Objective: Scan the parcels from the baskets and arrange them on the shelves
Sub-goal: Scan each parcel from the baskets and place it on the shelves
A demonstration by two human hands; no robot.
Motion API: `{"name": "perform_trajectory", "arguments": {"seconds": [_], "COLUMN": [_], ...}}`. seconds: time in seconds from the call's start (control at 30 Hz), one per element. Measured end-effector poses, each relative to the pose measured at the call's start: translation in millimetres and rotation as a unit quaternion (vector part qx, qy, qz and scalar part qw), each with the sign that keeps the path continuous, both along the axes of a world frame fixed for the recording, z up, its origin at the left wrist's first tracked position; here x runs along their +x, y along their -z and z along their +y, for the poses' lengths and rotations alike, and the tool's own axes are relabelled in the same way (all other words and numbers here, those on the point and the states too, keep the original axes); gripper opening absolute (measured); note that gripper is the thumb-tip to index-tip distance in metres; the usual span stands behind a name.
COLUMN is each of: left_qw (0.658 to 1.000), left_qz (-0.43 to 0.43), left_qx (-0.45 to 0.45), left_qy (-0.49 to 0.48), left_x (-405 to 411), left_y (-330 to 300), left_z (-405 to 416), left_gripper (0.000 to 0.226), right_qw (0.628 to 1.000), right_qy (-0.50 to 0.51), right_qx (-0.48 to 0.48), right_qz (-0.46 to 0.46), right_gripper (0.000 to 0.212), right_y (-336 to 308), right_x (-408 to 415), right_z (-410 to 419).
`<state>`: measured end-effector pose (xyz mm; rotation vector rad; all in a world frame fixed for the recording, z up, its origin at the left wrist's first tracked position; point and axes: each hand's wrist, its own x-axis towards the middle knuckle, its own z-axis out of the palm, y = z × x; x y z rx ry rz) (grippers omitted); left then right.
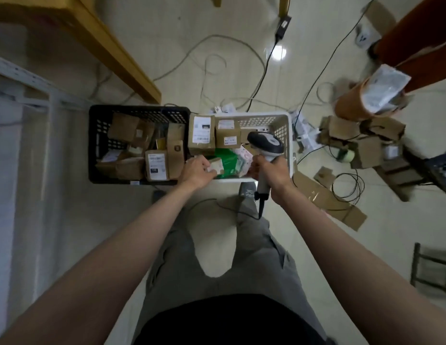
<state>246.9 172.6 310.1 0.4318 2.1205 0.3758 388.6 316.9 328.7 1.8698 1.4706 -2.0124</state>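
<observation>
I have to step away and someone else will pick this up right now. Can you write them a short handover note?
Left hand: gripping a small parcel at the near edge of the white basket.
Right hand: holding the scanner by its handle, head over the white basket.
Black basket, to the left, holds many cardboard parcels; the white one holds two labelled boxes and a green packet.
Done: none visibly shelved here; the shelf frame stands far left.
Left: scan the held parcel, shelve it, then the rest.
</observation>
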Motion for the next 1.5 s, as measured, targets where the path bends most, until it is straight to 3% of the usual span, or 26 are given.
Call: {"name": "perform_trajectory", "arguments": {"seconds": [0.07,0.13,0.23,0.33,0.4,0.47,0.6,0.7,0.87,0.97,1.1,1.33,1.5], "left_qw": [1.000,0.999,0.996,0.992,0.989,0.985,0.971,0.958,0.943,0.940,0.912,0.900,0.913], "left_qz": [0.002,0.000,0.004,0.011,0.013,0.012,0.046,0.050,0.062,0.086,0.062,0.066,0.041], "left_qx": [-0.020,-0.032,-0.043,-0.056,-0.061,-0.059,-0.047,-0.062,-0.024,0.019,0.075,0.117,0.122], "left_qy": [-0.022,-0.040,-0.078,-0.109,-0.130,-0.161,-0.232,-0.274,-0.327,-0.330,-0.399,-0.416,-0.388], "left_x": [8.9,10.4,4.2,-7.5,-17.1,-28.3,-52.3,-68.5,-83.6,-78.1,-69.0,-58.9,-60.6], "left_y": [15.0,32.9,63.8,100.2,127.9,157.5,216.1,257.3,307.8,319.1,314.9,285.3,257.7], "left_z": [13.0,23.6,33.1,36.1,35.7,33.8,31.8,27.9,25.2,26.1,22.8,13.5,-6.1], "left_gripper": [0.030,0.031,0.030,0.037,0.037,0.042,0.057,0.075,0.058,0.040,0.027,0.035,0.043], "right_qw": [1.000,1.000,0.999,0.997,0.995,0.993,0.989,0.985,0.984,0.985,0.984,0.983,0.981], "right_qy": [-0.007,-0.013,-0.029,-0.063,-0.085,-0.102,-0.130,-0.138,-0.143,-0.139,-0.128,-0.130,-0.129], "right_qx": [-0.006,-0.011,-0.027,-0.049,-0.058,-0.066,-0.077,-0.098,-0.087,-0.076,-0.087,-0.108,-0.106], "right_qz": [-0.002,-0.003,-0.002,0.005,-0.003,-0.003,0.008,0.025,0.053,0.069,0.083,0.078,0.099], "right_gripper": [0.016,0.003,0.011,0.005,0.015,0.006,0.012,0.030,0.025,0.023,0.029,0.027,0.031], "right_y": [18.9,39.8,75.1,112.3,139.6,169.1,228.5,269.4,318.6,328.9,321.9,292.4,260.6], "right_x": [6.2,4.3,-7.1,-21.8,-33.9,-47.1,-74.6,-93.1,-110.6,-110.6,-102.6,-87.4,-80.8], "right_z": [19.5,33.2,41.1,38.3,34.2,28.9,19.8,11.3,0.4,-8.8,-15.9,-26.1,-27.8]}}
